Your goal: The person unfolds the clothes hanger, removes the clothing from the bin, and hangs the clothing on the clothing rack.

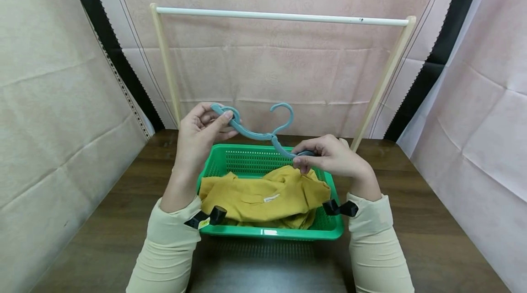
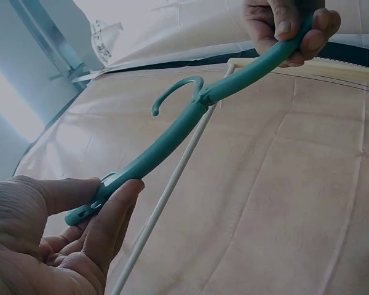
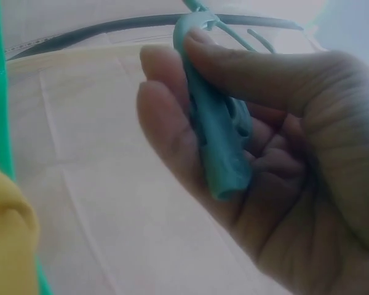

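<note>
A blue-green plastic clothes hanger (image 1: 257, 136) is held up between both hands, its hook pointing upward. My left hand (image 1: 201, 128) pinches one end between thumb and fingers; the left wrist view shows that hand (image 2: 80, 233) with the hanger (image 2: 166, 138) slanting away from it. At the opposite end, my right hand (image 1: 329, 155) grips the arm of the hanger, and in the right wrist view its tip (image 3: 224, 175) pokes out beside the palm. Below lies a yellow garment (image 1: 255, 197) with a small white label, bunched inside a green basket (image 1: 271, 233).
Behind the basket stands a rack with a white horizontal bar (image 1: 280, 16) and cream side posts (image 1: 383, 84). The brown wooden table (image 1: 416, 219) carries the basket. Pale fabric walls (image 1: 61, 114) surround the table on the left, right and back.
</note>
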Available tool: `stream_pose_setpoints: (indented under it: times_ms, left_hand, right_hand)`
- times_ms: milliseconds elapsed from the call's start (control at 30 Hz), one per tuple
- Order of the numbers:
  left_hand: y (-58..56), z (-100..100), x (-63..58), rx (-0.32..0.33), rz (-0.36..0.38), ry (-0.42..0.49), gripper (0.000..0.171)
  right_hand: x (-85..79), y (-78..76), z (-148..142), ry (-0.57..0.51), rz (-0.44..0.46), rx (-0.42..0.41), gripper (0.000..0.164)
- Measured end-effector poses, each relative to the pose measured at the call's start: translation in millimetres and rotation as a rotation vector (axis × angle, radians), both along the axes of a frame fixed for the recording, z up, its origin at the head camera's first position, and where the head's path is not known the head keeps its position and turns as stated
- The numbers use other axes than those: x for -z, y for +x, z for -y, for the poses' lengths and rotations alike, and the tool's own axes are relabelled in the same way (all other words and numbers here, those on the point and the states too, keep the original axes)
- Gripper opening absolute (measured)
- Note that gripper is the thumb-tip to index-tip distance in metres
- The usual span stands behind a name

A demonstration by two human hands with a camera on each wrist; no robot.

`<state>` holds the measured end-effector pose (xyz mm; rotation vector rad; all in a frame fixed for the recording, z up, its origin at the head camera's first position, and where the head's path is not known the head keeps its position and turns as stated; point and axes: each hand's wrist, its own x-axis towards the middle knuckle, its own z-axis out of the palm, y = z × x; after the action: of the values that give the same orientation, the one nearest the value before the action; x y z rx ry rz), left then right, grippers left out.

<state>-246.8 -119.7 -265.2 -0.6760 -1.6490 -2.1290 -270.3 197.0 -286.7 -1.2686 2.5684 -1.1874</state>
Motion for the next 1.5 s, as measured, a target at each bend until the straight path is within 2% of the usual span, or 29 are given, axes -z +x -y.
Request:
stream_pose_setpoints:
  times_ms: [167,400,567,800,1133,1233,1400,1500]
  left_hand:
    - [0.5,2.3,-0.7,0.007,0.013,-0.004,0.022]
    - [0.7,12.1,-2.3,0.057,0.098,-0.057,0.018]
    - [0.6,20.9,-2.2,0.082,0.128,-0.19,0.018]
    - [-0.4,24.5,-1.6,0.045,0.196,-0.382,0.02]
    - [-0.7,19.0,0.7,0.009,0.243,-0.523,0.022]
    - [-0.7,19.4,2.3,-0.05,0.218,-0.659,0.02]
    - [-0.9,20.8,6.4,-0.2,0.043,-1.0,0.012]
    - [-1.3,18.4,8.0,-0.241,-0.026,-1.078,0.012]
  right_hand:
    - [-0.8,-0.5,-1.8,-0.055,-0.009,0.002,0.013]
    - [-0.5,-2.6,-5.6,-0.138,-0.019,0.005,0.013]
    - [-1.9,-1.8,-7.2,-0.167,-0.023,0.03,0.014]
    - [-3.5,-1.1,-9.4,-0.183,-0.082,0.058,0.016]
    - [-4.3,-0.3,-12.1,-0.202,-0.13,0.08,0.014]
    - [-4.5,-0.1,-13.6,-0.188,-0.146,0.089,0.014]
    - [-3.8,0.1,-17.2,-0.124,-0.206,0.117,0.013]
    - [-2.4,-0.9,-18.0,-0.086,-0.221,0.121,0.012]
